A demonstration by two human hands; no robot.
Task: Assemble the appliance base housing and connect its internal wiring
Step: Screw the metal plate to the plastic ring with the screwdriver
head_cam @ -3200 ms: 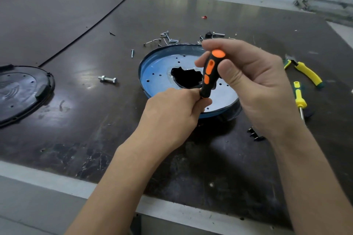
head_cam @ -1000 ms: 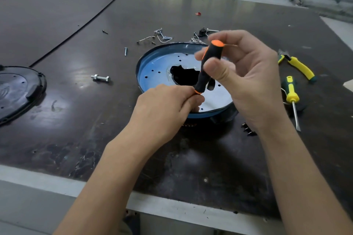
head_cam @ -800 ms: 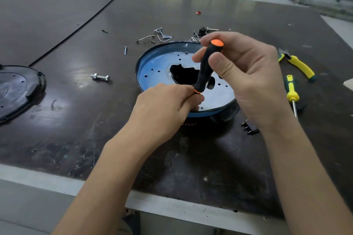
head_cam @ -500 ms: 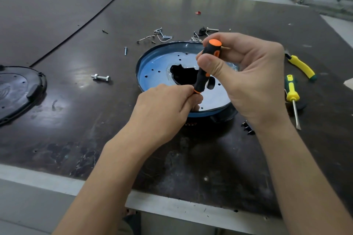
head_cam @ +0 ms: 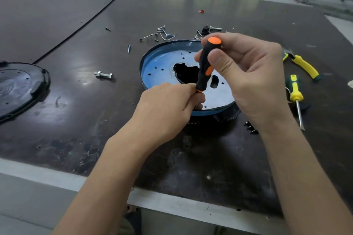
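Housing (head_cam: 162,66) flat on table (head_cam: 76,120), under both hands; likely light, stiff, skid-prone, so steady by its rim. Over its near edge right hand (head_cam: 248,78) curls round screwdriver (head_cam: 204,67) handle; left hand (head_cam: 164,108) pinches shaft, tip hidden

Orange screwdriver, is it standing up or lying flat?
Standing, slightly tilted: the right hand grips the screwdriver cap-up, its tip hidden by the left hand over the blue housing.

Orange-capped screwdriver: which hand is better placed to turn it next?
Right. The right hand grips the screwdriver by its handle. The left hand pinches low at its shaft, steadying it on the blue housing.
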